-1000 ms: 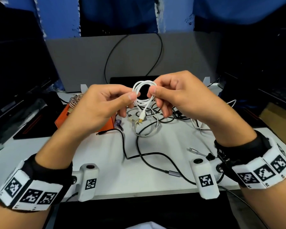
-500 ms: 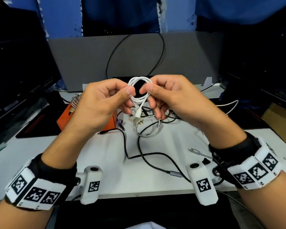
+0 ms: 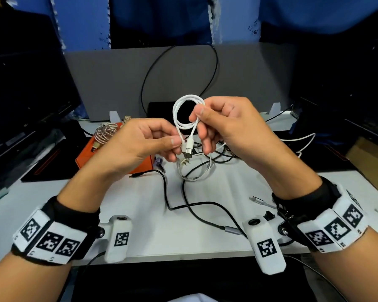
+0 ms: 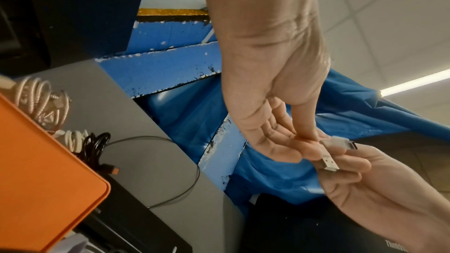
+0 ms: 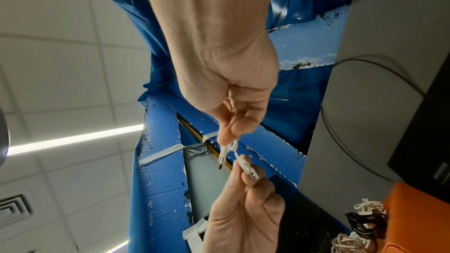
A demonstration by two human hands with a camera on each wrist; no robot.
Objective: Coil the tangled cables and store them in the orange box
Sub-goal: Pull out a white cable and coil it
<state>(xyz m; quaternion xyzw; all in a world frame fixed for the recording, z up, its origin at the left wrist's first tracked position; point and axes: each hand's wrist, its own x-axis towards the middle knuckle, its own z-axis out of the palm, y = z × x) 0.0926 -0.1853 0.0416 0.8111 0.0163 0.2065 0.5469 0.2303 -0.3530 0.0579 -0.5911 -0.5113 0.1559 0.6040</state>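
Observation:
A small white cable coil (image 3: 184,110) hangs above the table between both hands. My right hand (image 3: 198,112) pinches the loops on their right side, thumb against fingers (image 5: 228,136). Lower down, my left hand (image 3: 177,144) pinches the USB-A plug (image 4: 328,161) at the cable's end. The other plug (image 5: 221,159) dangles beside it. The orange box (image 3: 92,153) sits on the table behind my left hand. It holds a coiled braided cable (image 3: 106,131), and the left wrist view also shows a white coil (image 4: 73,138) and a black coil (image 4: 97,141) in it.
Loose black cables (image 3: 183,205) and a white tangle (image 3: 196,171) lie across the middle of the white table (image 3: 140,214). A grey partition (image 3: 238,79) stands at the back with a black cable looped against it. Dark monitors flank both sides.
My left hand has slid down from the coil's side to the plug ends. My right hand keeps its pinch on the loops, which now sit a little higher and to the right.

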